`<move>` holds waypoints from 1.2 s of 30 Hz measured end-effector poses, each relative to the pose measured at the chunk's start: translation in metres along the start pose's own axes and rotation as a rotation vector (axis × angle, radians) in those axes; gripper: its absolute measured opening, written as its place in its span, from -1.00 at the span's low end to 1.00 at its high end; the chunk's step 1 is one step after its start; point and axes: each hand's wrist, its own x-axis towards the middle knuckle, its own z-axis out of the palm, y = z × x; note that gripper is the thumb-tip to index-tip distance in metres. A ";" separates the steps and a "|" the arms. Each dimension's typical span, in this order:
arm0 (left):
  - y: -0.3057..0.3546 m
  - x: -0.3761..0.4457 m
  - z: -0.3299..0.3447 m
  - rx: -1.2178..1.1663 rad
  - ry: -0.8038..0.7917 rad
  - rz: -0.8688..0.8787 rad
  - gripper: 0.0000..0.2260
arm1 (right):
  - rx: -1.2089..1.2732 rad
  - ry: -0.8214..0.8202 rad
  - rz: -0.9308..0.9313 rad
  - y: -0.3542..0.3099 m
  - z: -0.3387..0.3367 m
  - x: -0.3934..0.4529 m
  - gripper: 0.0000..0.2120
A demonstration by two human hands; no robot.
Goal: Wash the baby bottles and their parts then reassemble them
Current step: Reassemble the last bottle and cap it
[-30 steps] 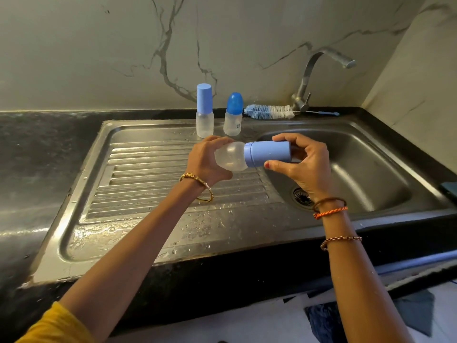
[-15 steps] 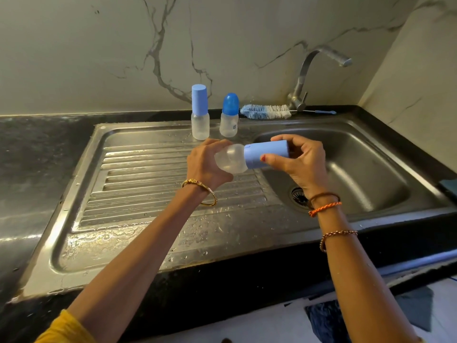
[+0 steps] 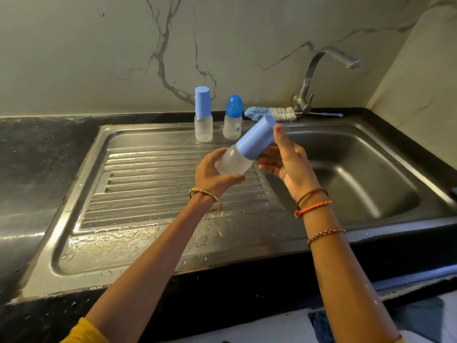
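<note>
The left hand (image 3: 217, 174) grips the clear body of a baby bottle (image 3: 235, 162), held tilted above the steel draining board (image 3: 153, 184) with its light-blue cap (image 3: 256, 139) pointing up and to the right. The right hand (image 3: 289, 162) rests relaxed fingers against the cap without clamping it. Two capped bottles (image 3: 203, 125) (image 3: 232, 127) stand upright at the board's back edge, near a bottle brush (image 3: 270, 113).

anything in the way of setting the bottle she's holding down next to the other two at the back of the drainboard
Nothing visible. The left hand grips the capped bottle above the drainboard. The ribbed surface up to the flat-capped bottle and round-capped bottle is bare; the brush lies farther right.
</note>
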 end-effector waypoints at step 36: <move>-0.105 0.185 -0.089 0.254 0.119 -0.092 -0.63 | -0.091 0.032 0.139 0.088 0.196 0.180 -0.78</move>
